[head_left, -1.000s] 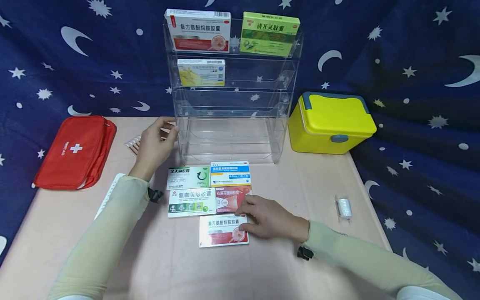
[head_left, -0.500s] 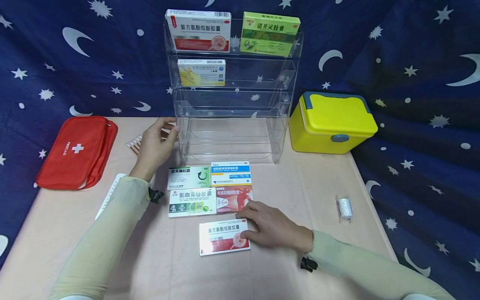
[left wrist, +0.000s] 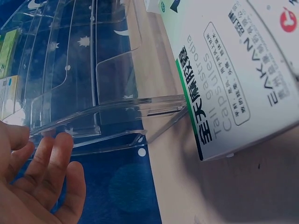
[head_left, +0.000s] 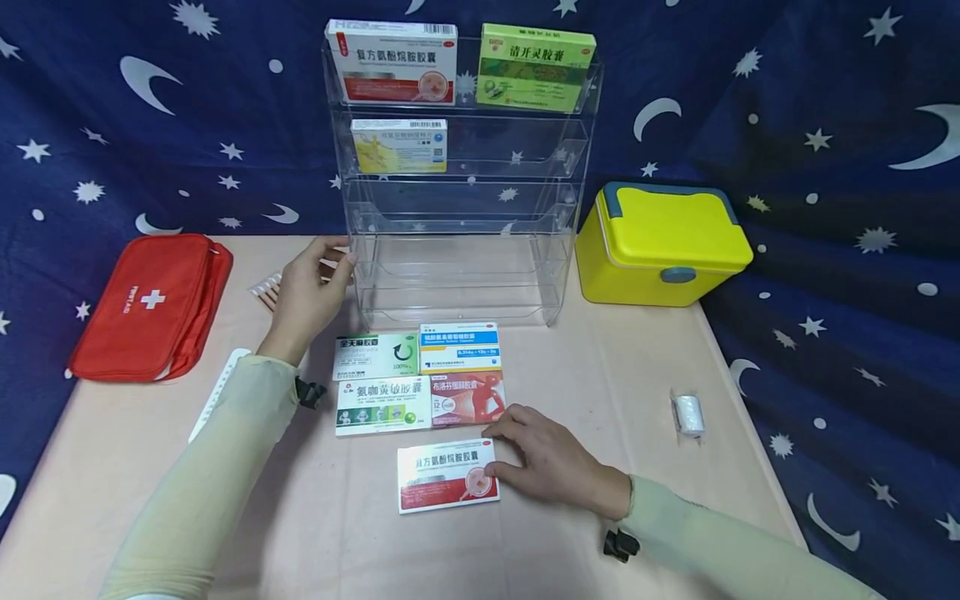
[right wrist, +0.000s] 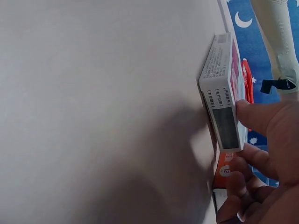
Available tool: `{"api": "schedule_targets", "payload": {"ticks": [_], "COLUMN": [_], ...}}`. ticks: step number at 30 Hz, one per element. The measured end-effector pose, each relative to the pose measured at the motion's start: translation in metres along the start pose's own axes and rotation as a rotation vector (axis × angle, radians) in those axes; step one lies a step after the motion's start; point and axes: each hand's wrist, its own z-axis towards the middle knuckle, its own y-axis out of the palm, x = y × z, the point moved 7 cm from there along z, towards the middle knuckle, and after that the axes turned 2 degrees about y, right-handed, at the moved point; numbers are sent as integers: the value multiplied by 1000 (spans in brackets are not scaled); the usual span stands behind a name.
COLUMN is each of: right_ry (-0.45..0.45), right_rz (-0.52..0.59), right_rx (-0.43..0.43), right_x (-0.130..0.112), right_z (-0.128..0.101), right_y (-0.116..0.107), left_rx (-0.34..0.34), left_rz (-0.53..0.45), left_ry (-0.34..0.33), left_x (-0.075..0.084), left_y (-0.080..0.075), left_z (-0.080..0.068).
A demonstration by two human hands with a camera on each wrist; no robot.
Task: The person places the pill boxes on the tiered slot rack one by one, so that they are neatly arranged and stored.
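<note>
My right hand (head_left: 543,460) grips the right end of a red and white medicine box (head_left: 447,475) that lies flat on the table, thumb at its near corner and fingers over its far edge. The right wrist view shows the same box (right wrist: 223,93) edge-on with my right hand (right wrist: 264,158) round its end. My left hand (head_left: 311,283) rests with straight fingers against the left side of a clear acrylic rack (head_left: 457,275). In the left wrist view its fingers (left wrist: 44,175) lie beside the rack (left wrist: 93,70), holding nothing.
Between the rack and the held box lie a green-white box (head_left: 377,356), a blue-yellow one (head_left: 460,347), a green one (head_left: 383,404) and a red one (head_left: 467,398). The rack's upper shelves hold three boxes. Yellow case (head_left: 660,246) right, gauze roll (head_left: 687,415), red first-aid pouch (head_left: 150,304) left.
My right hand has drawn the red and white box toward me, away from the four grouped boxes. My left hand has stayed at the rack.
</note>
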Motion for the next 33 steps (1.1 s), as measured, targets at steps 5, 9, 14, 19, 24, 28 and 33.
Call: {"api": "schedule_targets", "payload": {"ticks": [5, 9, 14, 19, 24, 28, 33], "right_ry": [9, 22, 2, -56, -71, -66, -69], "right_rz": [53, 119, 169, 182, 252, 301, 370], "right_rx": [22, 80, 110, 125, 114, 112, 119], "right_x": [2, 6, 8, 4, 2, 2, 3], "right_z": [3, 9, 11, 5, -2, -6, -5], "right_y": [-6, -17, -23, -22, -19, -17, -19], "left_rx": [0, 4, -1, -1, -2, 1, 4], "left_rz": [5, 7, 10, 6, 7, 8, 9], "left_ry": [3, 6, -2, -5, -4, -2, -1], "left_x": [1, 1, 0, 0, 0, 0, 0], "left_y": [0, -1, 0, 0, 0, 0, 0], "left_z": [0, 1, 1, 0, 0, 0, 0]}}
